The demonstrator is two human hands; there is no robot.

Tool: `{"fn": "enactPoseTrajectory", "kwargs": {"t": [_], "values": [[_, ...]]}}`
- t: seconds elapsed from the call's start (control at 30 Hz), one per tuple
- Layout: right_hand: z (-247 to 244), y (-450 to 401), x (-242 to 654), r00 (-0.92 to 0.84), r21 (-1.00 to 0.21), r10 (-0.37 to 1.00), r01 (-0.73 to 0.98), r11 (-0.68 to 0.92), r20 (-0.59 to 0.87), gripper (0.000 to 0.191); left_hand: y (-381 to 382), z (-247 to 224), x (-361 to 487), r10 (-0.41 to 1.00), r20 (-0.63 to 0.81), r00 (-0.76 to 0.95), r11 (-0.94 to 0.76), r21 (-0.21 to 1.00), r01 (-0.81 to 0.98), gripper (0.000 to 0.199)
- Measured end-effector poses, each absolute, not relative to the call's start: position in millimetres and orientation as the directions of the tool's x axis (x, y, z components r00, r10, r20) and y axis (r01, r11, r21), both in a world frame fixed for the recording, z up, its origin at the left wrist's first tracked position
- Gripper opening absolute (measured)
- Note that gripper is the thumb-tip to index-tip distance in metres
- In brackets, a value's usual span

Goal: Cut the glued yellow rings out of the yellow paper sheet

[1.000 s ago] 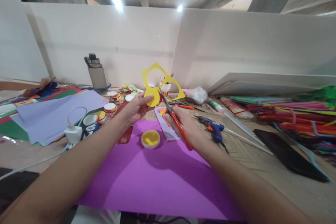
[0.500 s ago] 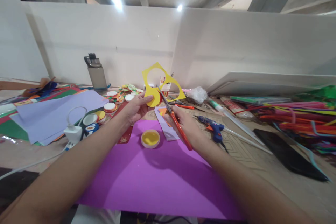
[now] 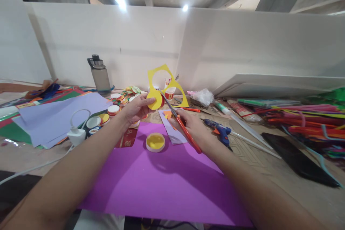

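Note:
My left hand (image 3: pixel 137 109) pinches a sheet of yellow paper (image 3: pixel 155 100) by its rounded lower part, thumb on the near face. Two large round cut-outs leave thin strips in the sheet's upper and right parts. Scissors with red handles (image 3: pixel 185 132) are gripped in my right hand (image 3: pixel 191 125), their blades reaching up to the paper's edge beside the rounded part. Below the hands, a round white lid with a yellow inside (image 3: pixel 155 142) lies on a purple sheet (image 3: pixel 161 187). A pale lilac paper strip (image 3: pixel 176 136) lies partly behind my right hand.
To the right are a blue glue gun (image 3: pixel 222 131), a black phone-like slab (image 3: pixel 299 160) and colourful pipe cleaners (image 3: pixel 304 115). On the left stand a water bottle (image 3: pixel 100 77), a white plug (image 3: pixel 76 134), lilac sheets (image 3: pixel 64 116) and several round lids (image 3: pixel 113 110).
The yellow paper has turned slightly, its right strip tip now lower. The scissors and right hand have shifted a little with it; both hands keep their hold.

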State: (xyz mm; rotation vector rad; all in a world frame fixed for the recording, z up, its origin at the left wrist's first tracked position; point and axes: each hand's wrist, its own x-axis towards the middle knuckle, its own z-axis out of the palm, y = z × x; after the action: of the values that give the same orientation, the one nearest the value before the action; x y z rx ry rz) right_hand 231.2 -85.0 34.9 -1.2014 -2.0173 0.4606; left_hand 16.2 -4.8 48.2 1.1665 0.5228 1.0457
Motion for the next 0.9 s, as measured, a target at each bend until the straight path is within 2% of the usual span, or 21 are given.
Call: {"fn": "enactPoseTrajectory", "kwargs": {"t": [0.23, 0.5, 0.7, 0.9], "values": [[38, -87, 232, -0.326, -0.578, 0.871, 0.654, 0.489, 0.368, 0.033, 2, 50, 4, 0.833, 0.183, 0.522, -0.002, 0.945, -0.328, 0.028], [37, -87, 231, -0.336, -0.526, 0.866, 0.692, 0.494, 0.371, 0.028, 5, 53, -3, 0.823, 0.176, 0.540, -0.030, 0.963, -0.268, 0.031], [29, -80, 236, -0.360, -0.469, 0.851, 0.718, 0.515, 0.382, 0.033, 7, 52, -8, 0.827, 0.168, 0.537, -0.040, 0.970, -0.241, 0.035], [32, -79, 240, -0.344, -0.431, 0.879, 0.773, 0.465, 0.331, 0.032, 10, 51, -14, 0.829, 0.144, 0.540, -0.045, 0.980, -0.192, 0.040]]}}
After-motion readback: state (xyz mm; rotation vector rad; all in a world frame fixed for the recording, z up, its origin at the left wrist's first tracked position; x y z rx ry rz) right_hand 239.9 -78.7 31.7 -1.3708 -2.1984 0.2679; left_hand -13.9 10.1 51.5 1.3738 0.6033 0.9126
